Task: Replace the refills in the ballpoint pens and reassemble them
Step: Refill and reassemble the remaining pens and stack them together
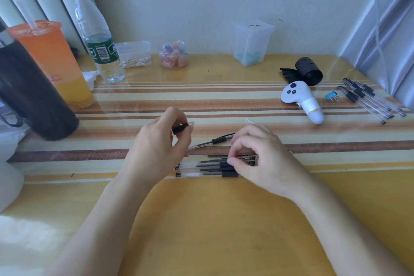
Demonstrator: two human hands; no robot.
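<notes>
Fingertips of the left hand (156,141) pinch a short black pen grip section with clear tip (182,127) above the striped yellow table (224,219), while the right hand (257,154) pinches into the pile of clear-barrelled black ballpoint pens (208,167).

A yellow table (215,219) with brown and cream stripes fills the frame. At upper left stand an orange drink (51,63), a water bottle (98,38) and a dark flask (29,94). Pens (212,167) lie at the centre; more pens (367,98) and a white controller (302,101) at right.
</notes>
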